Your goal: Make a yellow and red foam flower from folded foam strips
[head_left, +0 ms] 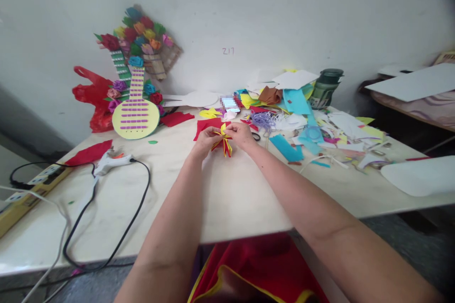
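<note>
Both my hands meet over the middle of the white table. My left hand and my right hand are closed in pinches on a small red and yellow folded paper piece, which fans out downward between them. A red paper sheet lies just behind my hands.
A white glue gun with a black cord lies at the left, near a power strip. A paper guitar with paper flowers leans on the wall. Several coloured paper scraps and a green jar crowd the right.
</note>
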The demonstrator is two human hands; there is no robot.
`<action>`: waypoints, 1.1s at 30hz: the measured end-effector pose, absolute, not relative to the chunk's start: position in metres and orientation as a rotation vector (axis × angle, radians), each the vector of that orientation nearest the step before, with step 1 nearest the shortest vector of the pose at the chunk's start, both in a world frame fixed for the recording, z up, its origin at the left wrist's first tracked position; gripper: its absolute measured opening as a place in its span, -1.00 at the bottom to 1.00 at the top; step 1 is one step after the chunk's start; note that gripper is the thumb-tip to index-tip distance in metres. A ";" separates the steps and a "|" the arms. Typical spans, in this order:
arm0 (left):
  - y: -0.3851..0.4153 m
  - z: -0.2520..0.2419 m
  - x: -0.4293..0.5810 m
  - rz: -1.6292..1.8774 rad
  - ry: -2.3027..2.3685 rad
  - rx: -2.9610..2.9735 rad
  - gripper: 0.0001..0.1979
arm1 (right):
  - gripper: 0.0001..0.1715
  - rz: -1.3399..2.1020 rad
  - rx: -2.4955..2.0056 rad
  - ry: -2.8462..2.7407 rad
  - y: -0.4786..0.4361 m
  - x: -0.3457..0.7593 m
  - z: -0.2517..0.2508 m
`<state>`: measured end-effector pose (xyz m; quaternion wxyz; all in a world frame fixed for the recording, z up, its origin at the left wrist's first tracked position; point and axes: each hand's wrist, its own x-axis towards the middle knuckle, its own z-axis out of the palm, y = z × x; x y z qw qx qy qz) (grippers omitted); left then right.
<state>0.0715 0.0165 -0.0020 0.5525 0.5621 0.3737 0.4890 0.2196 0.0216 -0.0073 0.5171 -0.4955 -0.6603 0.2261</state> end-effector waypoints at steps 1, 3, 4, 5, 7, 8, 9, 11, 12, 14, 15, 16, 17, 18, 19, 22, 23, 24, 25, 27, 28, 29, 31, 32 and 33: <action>0.017 -0.003 0.072 1.156 0.883 1.347 -0.67 | -0.91 0.592 -1.192 -1.566 0.022 0.220 -0.007; 0.019 -0.004 0.072 1.156 0.892 1.400 -0.67 | -0.93 0.709 -1.189 -1.522 0.022 0.220 -0.005; 0.020 -0.005 0.072 1.157 0.906 1.433 -0.66 | -0.90 0.774 -1.181 -1.497 0.022 0.220 -0.005; 0.021 -0.006 0.072 1.160 0.927 1.467 -0.65 | -0.86 0.838 -1.166 -1.473 0.021 0.220 -0.004; 0.022 -0.007 0.073 1.168 0.969 1.527 -0.60 | -0.76 0.949 -1.120 -1.433 0.020 0.221 -0.002; 0.023 -0.007 0.073 1.174 0.986 1.549 -0.57 | -0.73 0.990 -1.097 -1.422 0.019 0.221 -0.001; 0.024 -0.007 0.074 1.180 0.998 1.568 -0.54 | -0.72 1.018 -1.079 -1.416 0.019 0.222 0.000; 0.024 -0.007 0.074 1.183 1.008 1.603 -0.50 | -0.73 1.038 -1.067 -1.422 0.017 0.222 0.000; 0.024 -0.007 0.075 1.181 1.007 1.619 -0.49 | -0.76 1.033 -1.070 -1.433 0.017 0.222 0.000; 0.023 -0.007 0.076 1.177 0.996 1.650 -0.47 | -0.83 1.003 -1.086 -1.465 0.018 0.223 -0.001; 0.022 -0.007 0.076 1.176 0.990 1.668 -0.46 | -0.86 0.978 -1.100 -1.480 0.019 0.223 -0.002; 0.022 -0.006 0.076 1.176 0.986 1.687 -0.45 | -0.87 0.948 -1.116 -1.497 0.020 0.224 -0.003; 0.021 -0.006 0.077 1.173 0.988 1.707 -0.44 | -0.89 0.916 -1.134 -1.513 0.021 0.224 -0.004; 0.020 -0.005 0.077 1.170 1.001 1.724 -0.42 | -0.91 0.886 -1.154 -1.530 0.022 0.225 -0.005; 0.020 -0.005 0.077 1.161 1.032 1.733 -0.40 | -0.93 0.858 -1.174 -1.541 0.023 0.225 -0.006; 0.017 -0.003 0.077 1.109 1.186 1.705 -0.38 | -0.96 0.820 -1.234 -1.547 0.022 0.226 -0.005; 0.017 -0.002 0.077 1.091 1.235 1.680 -0.38 | -0.96 0.820 -1.250 -1.541 0.022 0.226 -0.005; 0.016 -0.002 0.077 1.078 1.270 1.650 -0.36 | -0.96 0.820 -1.262 -1.532 0.021 0.226 -0.004; 0.016 -0.001 0.076 1.072 1.293 1.619 -0.34 | -0.95 0.820 -1.272 -1.520 0.020 0.226 -0.003; 0.017 -0.001 0.076 1.072 1.316 1.561 -0.31 | -0.95 0.816 -1.281 -1.493 0.018 0.226 -0.001; 0.017 -0.001 0.076 1.061 1.322 1.543 -0.33 | -0.95 0.813 -1.283 -1.482 0.018 0.226 -0.001; 0.017 -0.001 0.076 1.035 1.325 1.535 -0.40 | -0.95 0.809 -1.284 -1.475 0.018 0.226 -0.001; 0.017 -0.001 0.077 0.961 1.313 1.548 -0.61 | -0.95 0.794 -1.282 -1.480 0.019 0.226 -0.002; 0.016 0.000 0.076 0.932 1.297 1.560 -0.70 | -0.94 0.781 -1.279 -1.489 0.020 0.226 -0.002; 0.016 0.000 0.076 0.917 1.280 1.573 -0.76 | -0.92 0.768 -1.276 -1.501 0.020 0.227 -0.002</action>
